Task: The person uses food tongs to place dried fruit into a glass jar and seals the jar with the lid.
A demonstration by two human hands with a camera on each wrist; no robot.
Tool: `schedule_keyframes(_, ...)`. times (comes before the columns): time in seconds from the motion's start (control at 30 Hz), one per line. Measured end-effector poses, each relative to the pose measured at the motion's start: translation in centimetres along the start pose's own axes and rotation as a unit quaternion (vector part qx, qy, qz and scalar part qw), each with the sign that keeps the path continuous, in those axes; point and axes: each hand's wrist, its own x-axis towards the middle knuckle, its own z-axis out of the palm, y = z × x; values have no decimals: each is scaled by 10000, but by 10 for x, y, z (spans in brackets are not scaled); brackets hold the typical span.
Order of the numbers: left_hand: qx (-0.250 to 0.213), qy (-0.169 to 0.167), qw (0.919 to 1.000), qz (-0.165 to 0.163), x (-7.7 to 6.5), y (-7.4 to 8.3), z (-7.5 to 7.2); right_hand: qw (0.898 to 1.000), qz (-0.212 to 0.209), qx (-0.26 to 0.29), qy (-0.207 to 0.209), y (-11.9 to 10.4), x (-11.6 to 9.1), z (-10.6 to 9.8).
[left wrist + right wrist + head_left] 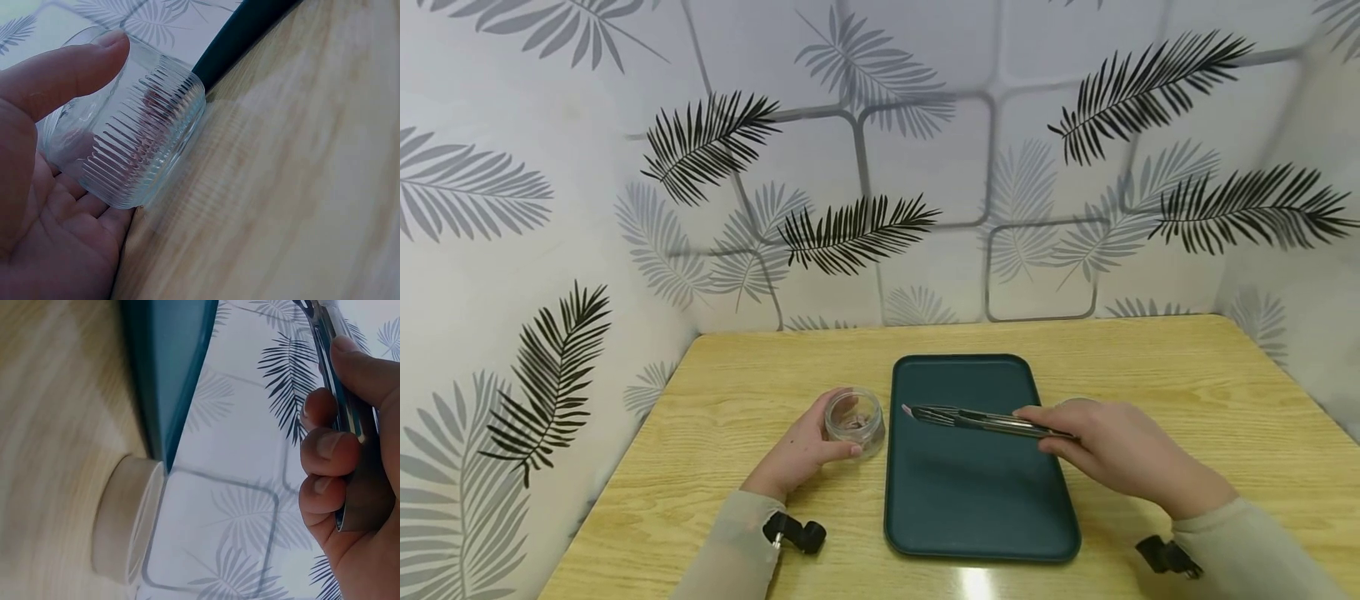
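My left hand (808,446) holds a small clear glass jar (867,433) on the table, thumb on the near side and fingers round the far side. Inside the jar lie small reddish-brown pieces; its ribbed wall blurs them in the left wrist view. My right hand (1108,442) grips metal tongs (992,421), fingers wrapped round the handle in the right wrist view. The tongs reach left above a dark green tray (985,517). At their tips is a small pinkish piece (907,410), over the tray's left edge and close to the jar.
A round beige ring-like object (125,519) stands on the table beside the tray in the right wrist view, mostly hidden behind my right hand in the head view. The wooden table (760,367) meets a leaf-patterned wall (925,275) at the back and sides.
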Motion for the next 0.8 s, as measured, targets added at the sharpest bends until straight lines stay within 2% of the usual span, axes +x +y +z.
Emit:
schedule_keyframes(0.23, -66, -14, 10000, -10, -1, 1, 0, 9999, -105, -55, 54, -7, 15, -1)
schedule_keyframes(0.67, -35, 69, 10000, -56, 1, 1, 1, 9996, -53, 4, -260, -20, 47, 13)
schedule_keyframes(0.8, -45, 81, 9999, -78, 1, 1, 1, 9994, -148, 65, -311, -23, 55, 19)
